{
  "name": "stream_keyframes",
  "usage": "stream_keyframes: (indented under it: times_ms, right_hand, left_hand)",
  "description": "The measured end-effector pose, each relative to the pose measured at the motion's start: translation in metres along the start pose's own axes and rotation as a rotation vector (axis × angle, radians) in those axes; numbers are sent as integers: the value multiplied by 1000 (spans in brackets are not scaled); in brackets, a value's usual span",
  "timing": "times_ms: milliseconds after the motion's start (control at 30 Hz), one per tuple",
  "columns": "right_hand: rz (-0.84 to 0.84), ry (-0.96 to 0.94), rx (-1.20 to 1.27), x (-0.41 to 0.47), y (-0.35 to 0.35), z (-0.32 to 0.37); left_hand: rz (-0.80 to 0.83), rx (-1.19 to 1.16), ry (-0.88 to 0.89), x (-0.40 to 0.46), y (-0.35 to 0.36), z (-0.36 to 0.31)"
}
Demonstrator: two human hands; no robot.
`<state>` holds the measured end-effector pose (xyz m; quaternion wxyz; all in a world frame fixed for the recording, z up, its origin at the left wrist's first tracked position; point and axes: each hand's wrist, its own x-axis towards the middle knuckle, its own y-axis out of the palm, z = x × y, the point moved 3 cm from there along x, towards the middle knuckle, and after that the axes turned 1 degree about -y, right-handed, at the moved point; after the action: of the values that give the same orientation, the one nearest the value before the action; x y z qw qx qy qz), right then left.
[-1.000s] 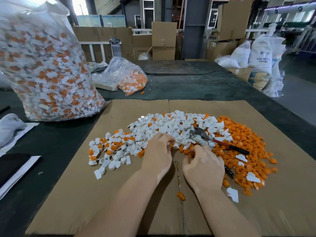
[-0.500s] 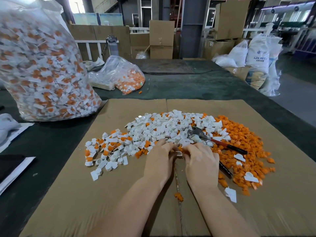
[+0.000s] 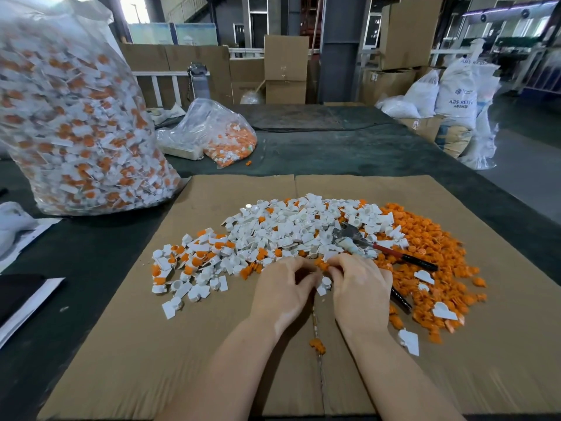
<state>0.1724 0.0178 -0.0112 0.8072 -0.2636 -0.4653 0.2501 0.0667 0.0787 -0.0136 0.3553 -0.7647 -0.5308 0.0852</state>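
White plastic piece (image 3: 323,285) is held between the curled fingers of the left hand (image 3: 282,296) and right hand (image 3: 362,293), near pliers (image 3: 373,246) laid on the pile (image 3: 288,226).

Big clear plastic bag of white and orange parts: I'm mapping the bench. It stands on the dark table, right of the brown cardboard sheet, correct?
No. The head view shows the big clear plastic bag of white and orange parts standing on the dark table left of the brown cardboard sheet, not right.
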Motion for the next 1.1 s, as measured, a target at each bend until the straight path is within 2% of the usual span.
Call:
stream_keyframes:
  times_ms: [133, 333, 567, 733, 933, 1100]
  right_hand:
    - [35, 25, 9, 0, 1, -2]
    - [35, 42, 23, 1, 1, -2]
    - [46, 47, 27, 2, 2, -3]
    - [53, 40, 22, 2, 2, -2]
    - [24, 6, 2, 1, 1, -1]
    - [28, -6, 2, 1, 1, -1]
  left_hand:
    - [55, 3, 43, -2, 2, -2]
    - [116, 136, 91, 1, 7, -2]
    - [-17, 3, 9, 3, 1, -2]
    - [-83, 67, -21, 3, 2, -3]
    - [-47, 97, -10, 2, 2, -3]
    - [-15, -28, -61, 1, 2, 0]
